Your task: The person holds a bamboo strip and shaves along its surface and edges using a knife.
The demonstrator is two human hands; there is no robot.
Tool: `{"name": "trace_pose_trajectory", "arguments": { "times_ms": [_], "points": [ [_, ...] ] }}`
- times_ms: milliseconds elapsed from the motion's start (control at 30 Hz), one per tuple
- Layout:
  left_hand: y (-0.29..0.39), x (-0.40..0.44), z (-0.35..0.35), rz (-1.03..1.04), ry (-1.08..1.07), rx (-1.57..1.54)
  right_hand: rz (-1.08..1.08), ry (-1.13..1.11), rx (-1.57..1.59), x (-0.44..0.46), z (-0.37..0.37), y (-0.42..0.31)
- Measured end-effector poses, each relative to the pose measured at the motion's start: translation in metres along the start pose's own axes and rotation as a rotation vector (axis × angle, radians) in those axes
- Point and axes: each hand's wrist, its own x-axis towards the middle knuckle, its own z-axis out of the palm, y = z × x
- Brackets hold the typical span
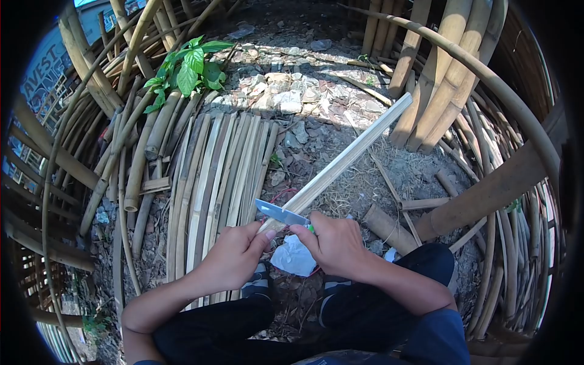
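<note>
At ten o'clock, beyond the bamboo, a blue banner [41,72] carries dark capitals that slant upward to the right — the upper line shows "AVEST", and the lower line seems to read "ONE", its first letter uncertain. Poles partly cover the banner. Between ten and eleven o'clock, at the top edge, a pale panel [85,3] bears reddish marks — too small and cut off to read.
</note>
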Motion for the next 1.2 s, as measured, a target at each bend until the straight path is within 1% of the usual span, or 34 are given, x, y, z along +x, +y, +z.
{"name": "trace_pose_trajectory", "arguments": {
  "times_ms": [267, 400, 467, 533, 600, 667, 733, 800, 833, 867, 900, 933, 967, 1033, 1100, 1133, 1200],
  "points": [
    [-0.002, 0.000, -0.001, 0.006, 0.002, 0.014, 0.024, 0.027, -0.071, -0.001, -0.003, 0.007],
    [-0.002, 0.001, -0.002, -0.009, 0.002, -0.027, 0.031, 0.002, -0.072, -0.002, -0.007, 0.007],
    [-0.003, 0.001, -0.003, -0.015, 0.000, -0.055, 0.022, 0.063, -0.070, -0.001, -0.008, 0.008],
    [-0.002, 0.000, -0.004, -0.066, -0.033, -0.086, 0.026, 0.071, -0.082, -0.001, -0.007, 0.009],
    [-0.003, 0.000, -0.006, -0.061, -0.024, -0.071, 0.029, 0.080, -0.095, -0.001, -0.008, 0.012],
    [-0.006, -0.001, -0.008, -0.054, -0.014, -0.056, 0.183, 0.153, -0.126, 0.005, -0.018, 0.027],
    [-0.015, -0.006, -0.011, -0.070, 0.050, -0.057, 0.421, 0.251, -0.042, 0.016, -0.041, 0.059],
    [-0.023, -0.012, -0.013, -0.066, 0.067, -0.054, 0.554, 0.402, -0.006, 0.022, -0.061, 0.094],
    [-0.026, -0.012, -0.015, -0.067, 0.072, -0.039, 0.562, 0.408, -0.006, 0.021, -0.064, 0.100],
    [-0.026, -0.012, -0.016, -0.067, 0.069, -0.041, 0.552, 0.430, 0.000, 0.020, -0.067, 0.104],
    [-0.025, -0.010, -0.019, -0.113, 0.072, -0.046, 0.538, 0.451, 0.008, 0.020, -0.068, 0.105],
    [-0.024, -0.010, -0.020, -0.158, 0.076, -0.050, 0.468, 0.434, 0.062, 0.017, -0.063, 0.092],
    [-0.024, -0.010, -0.019, -0.159, 0.080, -0.050, 0.396, 0.417, 0.118, 0.013, -0.055, 0.069],
    [-0.025, -0.008, -0.014, -0.110, 0.049, -0.007, 0.235, 0.202, 0.138, 0.003, -0.042, 0.030],
    [-0.018, -0.008, -0.011, -0.128, 0.023, -0.024, 0.101, 0.049, 0.157, -0.004, -0.018, 0.009],
    [-0.015, -0.007, -0.010, -0.148, 0.007, -0.046, 0.107, 0.053, 0.154, -0.006, -0.011, 0.003],
    [-0.014, -0.008, -0.007, -0.115, -0.002, -0.026, 0.070, -0.097, 0.081, -0.007, -0.001, -0.004]
  ]
}}
